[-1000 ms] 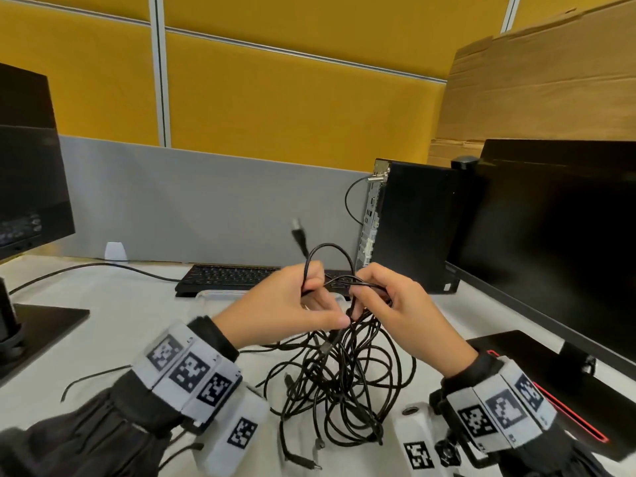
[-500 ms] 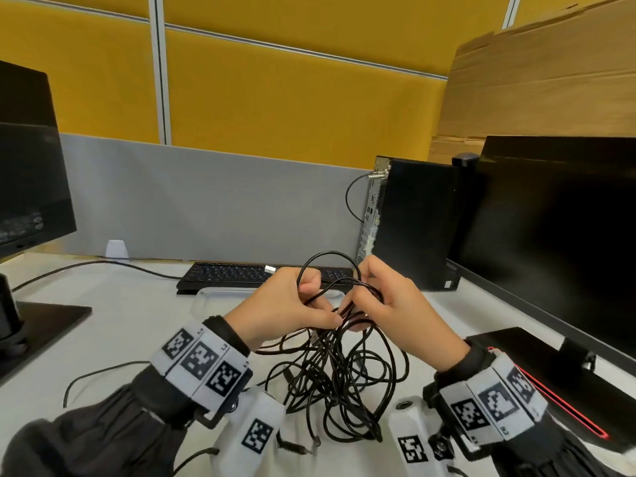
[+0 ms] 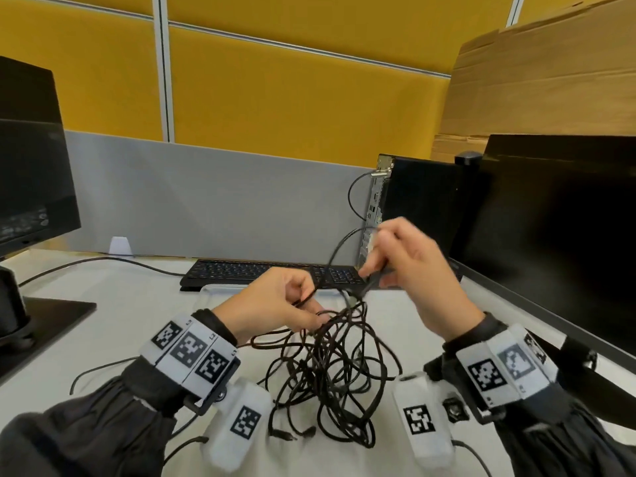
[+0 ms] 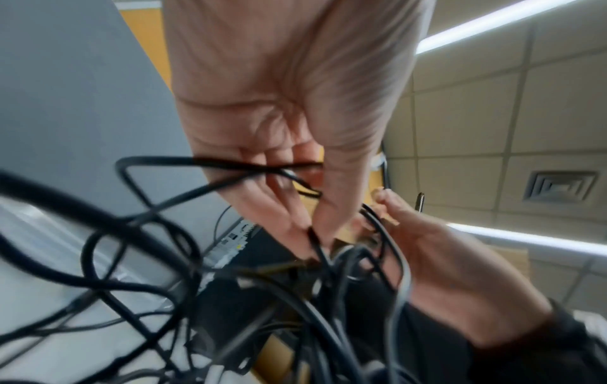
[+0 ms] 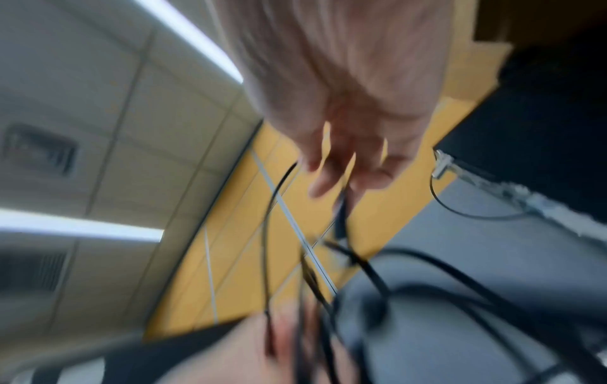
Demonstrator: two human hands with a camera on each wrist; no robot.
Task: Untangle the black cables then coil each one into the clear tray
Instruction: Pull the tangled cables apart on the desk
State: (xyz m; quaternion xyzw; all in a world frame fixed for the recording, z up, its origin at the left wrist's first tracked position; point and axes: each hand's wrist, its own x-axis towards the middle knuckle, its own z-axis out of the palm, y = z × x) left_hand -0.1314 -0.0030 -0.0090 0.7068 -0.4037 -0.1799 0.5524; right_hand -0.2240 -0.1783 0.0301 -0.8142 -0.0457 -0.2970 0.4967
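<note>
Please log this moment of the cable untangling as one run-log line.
phase: untangling | left hand: grips black cables | right hand: pinches one strand, raised | clear tray: holds no coil | cables: still knotted

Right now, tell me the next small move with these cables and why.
Probably keep drawing the strand pinched in the right hand up and away while the left hand holds the bundle back. The black cables hang in one knotted mass over the desk, and the clear tray behind them appears to hold no coil, so one cable must come free first.
</note>
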